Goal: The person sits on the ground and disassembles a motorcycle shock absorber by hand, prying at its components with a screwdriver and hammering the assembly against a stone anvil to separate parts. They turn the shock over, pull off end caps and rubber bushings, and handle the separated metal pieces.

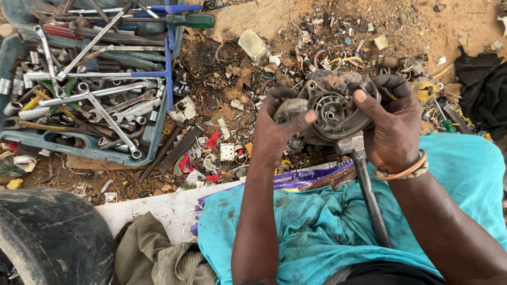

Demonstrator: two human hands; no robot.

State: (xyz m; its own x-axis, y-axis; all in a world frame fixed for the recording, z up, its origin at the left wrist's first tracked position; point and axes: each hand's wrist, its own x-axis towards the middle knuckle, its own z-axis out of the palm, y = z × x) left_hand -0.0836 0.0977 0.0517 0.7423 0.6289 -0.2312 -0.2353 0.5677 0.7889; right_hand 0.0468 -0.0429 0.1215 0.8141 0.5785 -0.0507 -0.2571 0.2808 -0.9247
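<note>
Two hands' fingers (364,100) around round housing (332,113)

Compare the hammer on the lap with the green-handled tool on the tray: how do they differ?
The hammer has a dark handle and lies near-upright on the teal cloth; the green-handled tool lies level across the tool tray. The hammer lies close beneath the right hand; the green tool is far off. Neither is held.

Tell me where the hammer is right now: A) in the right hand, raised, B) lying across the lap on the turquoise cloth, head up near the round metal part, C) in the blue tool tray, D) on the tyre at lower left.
B: the hammer lies on the turquoise cloth, while both hands, left hand and right hand, hold the round metal part.
</note>
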